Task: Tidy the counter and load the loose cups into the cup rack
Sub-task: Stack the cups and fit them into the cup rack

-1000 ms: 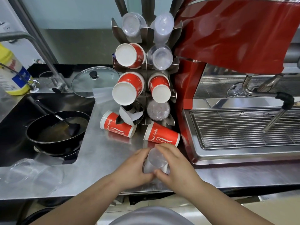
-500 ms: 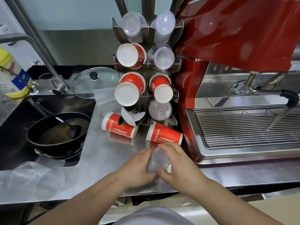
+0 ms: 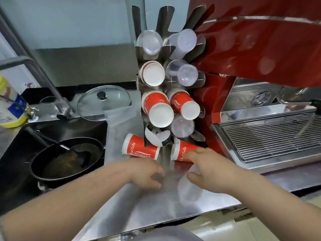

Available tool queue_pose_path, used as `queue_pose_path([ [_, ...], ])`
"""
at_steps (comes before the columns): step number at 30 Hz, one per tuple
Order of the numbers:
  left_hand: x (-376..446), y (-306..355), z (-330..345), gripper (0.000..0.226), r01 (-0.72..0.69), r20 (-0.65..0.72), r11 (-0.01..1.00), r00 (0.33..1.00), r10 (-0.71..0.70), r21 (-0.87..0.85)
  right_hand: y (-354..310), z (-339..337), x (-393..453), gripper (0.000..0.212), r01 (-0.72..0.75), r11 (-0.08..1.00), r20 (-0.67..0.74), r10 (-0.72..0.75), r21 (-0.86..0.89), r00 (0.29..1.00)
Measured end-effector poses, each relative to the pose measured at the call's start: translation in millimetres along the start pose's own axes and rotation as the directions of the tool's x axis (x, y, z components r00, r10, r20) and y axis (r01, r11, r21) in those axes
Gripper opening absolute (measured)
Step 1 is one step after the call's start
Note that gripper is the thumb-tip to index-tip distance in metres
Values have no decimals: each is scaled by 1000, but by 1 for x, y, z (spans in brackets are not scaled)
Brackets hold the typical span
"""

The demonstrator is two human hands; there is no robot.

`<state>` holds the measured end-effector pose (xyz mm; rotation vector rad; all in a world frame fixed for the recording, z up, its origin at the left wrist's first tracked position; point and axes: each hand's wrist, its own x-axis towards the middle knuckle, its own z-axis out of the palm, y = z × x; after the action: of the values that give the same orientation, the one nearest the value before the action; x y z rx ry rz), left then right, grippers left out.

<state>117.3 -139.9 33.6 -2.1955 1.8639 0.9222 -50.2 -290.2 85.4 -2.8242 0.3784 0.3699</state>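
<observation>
My right hand (image 3: pixel 211 173) pinches a clear cup (image 3: pixel 190 186) on the counter (image 3: pixel 156 211).
Left hand (image 3: pixel 147 173) loosely curled, holding nothing; cup rack (image 3: pixel 171 84) at twelve o'clock, two red cups (image 3: pixel 140 149) lying at its foot.

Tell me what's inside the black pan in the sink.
The black pan holds a shallow pool of brownish liquid and a dark spatula, its handle leaning up over the far rim. The pan's bottom beneath the murky liquid cannot be seen.
</observation>
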Motion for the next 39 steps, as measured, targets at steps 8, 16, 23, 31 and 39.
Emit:
queue_pose_path([
  [8, -35, -68, -65, 27, 4, -50, 999, 999, -2, 54, -61, -10, 39, 22, -91, 984, 117, 74, 155, 990],
  [16, -17, -113, -60, 42, 103, -190, 987, 979, -78, 122, -74, 52, 79, 12, -365, 775, 149, 338, 517, 929],
  [23, 12, -119, -34, 62, 45, -227, 997, 972, -57, -59, -74, 85, 112, 36, -401, 537, 95, 508, 743, 856],
  [31, 20, -127, -6, 80, 127, -221, 991, 968, -115, 39, -77, 100, 124, 25, -425, 440, 109, 583, 791, 805],
  [39, 14, -120, 3, 77, 132, -221, 991, 968, -124, 26, -80, 110, 116, 10, -390, 338, 124, 598, 857, 792],
])
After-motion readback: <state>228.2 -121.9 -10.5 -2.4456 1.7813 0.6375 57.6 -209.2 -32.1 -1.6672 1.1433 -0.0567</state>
